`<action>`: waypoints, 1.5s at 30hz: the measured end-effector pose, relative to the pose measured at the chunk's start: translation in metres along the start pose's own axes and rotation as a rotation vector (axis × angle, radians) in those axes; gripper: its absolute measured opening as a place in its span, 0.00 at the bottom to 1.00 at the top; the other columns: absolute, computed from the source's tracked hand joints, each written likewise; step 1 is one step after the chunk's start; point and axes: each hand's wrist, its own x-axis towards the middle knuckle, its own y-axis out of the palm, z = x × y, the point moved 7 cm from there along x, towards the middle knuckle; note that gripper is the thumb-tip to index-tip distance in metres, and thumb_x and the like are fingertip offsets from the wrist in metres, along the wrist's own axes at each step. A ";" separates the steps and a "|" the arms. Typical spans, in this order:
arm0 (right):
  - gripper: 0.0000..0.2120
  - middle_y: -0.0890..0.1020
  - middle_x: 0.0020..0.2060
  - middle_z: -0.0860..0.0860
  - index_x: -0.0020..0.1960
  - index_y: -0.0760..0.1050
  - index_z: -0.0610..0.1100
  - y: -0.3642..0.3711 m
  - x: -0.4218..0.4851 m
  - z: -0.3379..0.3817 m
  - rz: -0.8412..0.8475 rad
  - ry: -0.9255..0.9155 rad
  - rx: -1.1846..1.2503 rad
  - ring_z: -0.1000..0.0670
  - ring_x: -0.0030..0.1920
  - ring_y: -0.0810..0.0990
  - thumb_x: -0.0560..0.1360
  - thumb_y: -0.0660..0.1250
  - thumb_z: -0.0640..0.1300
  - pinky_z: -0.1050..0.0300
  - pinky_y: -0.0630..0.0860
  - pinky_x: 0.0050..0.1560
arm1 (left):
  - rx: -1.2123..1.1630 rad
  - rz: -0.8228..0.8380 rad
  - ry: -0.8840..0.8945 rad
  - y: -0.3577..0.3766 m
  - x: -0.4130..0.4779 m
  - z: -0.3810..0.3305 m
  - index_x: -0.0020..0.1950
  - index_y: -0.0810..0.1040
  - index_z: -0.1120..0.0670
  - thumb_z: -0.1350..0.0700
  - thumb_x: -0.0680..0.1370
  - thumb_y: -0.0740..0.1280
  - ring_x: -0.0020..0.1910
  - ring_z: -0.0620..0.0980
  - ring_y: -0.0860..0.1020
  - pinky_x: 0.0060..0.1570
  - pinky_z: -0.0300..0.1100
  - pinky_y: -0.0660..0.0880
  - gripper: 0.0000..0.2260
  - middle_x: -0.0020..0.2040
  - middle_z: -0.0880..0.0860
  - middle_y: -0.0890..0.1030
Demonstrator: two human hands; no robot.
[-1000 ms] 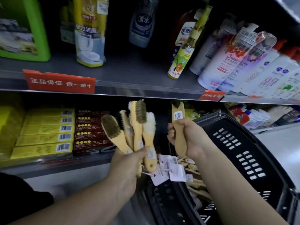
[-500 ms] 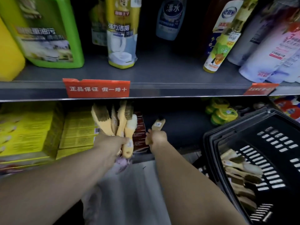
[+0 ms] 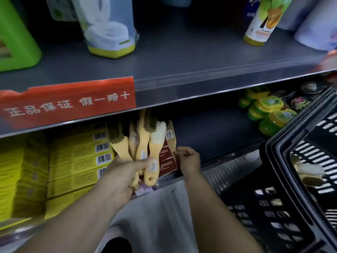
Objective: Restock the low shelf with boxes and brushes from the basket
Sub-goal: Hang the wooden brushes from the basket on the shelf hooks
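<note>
Black plastic basket (image 3: 269, 161), near right, holds more brushes (image 3: 308, 172). My left hand (image 3: 124, 172) grips a bunch of yellow-handled brushes (image 3: 144, 143), bristles up under the upper shelf's lip (image 3: 182, 95). My right hand (image 3: 188, 159), fingers curled, sits at the foot of a single brush (image 3: 171, 137) leaning on dark red boxes (image 3: 166, 161); pinching or not, I cannot tell. Yellow boxes (image 3: 76, 161) fill the low shelf's (image 3: 218, 139) left. Open shelf floor lies between the red boxes and green tubs (image 3: 269, 114).
</note>
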 end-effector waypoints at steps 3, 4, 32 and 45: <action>0.12 0.81 0.35 0.49 0.37 0.76 0.44 -0.006 0.011 -0.001 0.014 -0.026 -0.118 0.49 0.40 0.80 0.72 0.66 0.29 0.58 0.77 0.46 | -0.040 0.023 -0.008 0.006 0.008 0.008 0.48 0.78 0.61 0.67 0.69 0.70 0.25 0.52 0.81 0.21 0.40 0.75 0.08 0.29 0.55 0.83; 0.11 0.82 0.37 0.48 0.38 0.77 0.44 -0.009 0.013 -0.001 0.015 -0.036 -0.138 0.49 0.42 0.80 0.71 0.67 0.29 0.58 0.76 0.48 | -0.043 0.031 -0.003 0.009 0.011 0.010 0.48 0.78 0.61 0.66 0.69 0.71 0.25 0.52 0.81 0.20 0.41 0.75 0.09 0.29 0.55 0.83; 0.11 0.79 0.36 0.55 0.55 0.78 0.43 -0.028 0.023 0.030 0.044 -0.055 -0.159 0.59 0.36 0.76 0.77 0.62 0.33 0.69 0.71 0.34 | -0.216 -0.093 0.042 0.029 0.034 0.030 0.46 0.79 0.50 0.58 0.69 0.74 0.34 0.48 0.78 0.34 0.40 0.73 0.09 0.32 0.48 0.82; 0.13 0.80 0.38 0.59 0.58 0.79 0.48 -0.021 0.034 0.019 0.124 -0.153 -0.233 0.63 0.38 0.77 0.78 0.61 0.38 0.76 0.70 0.27 | -0.199 -0.084 0.017 0.038 0.037 0.035 0.45 0.79 0.53 0.61 0.66 0.74 0.29 0.48 0.80 0.37 0.40 0.73 0.10 0.33 0.51 0.84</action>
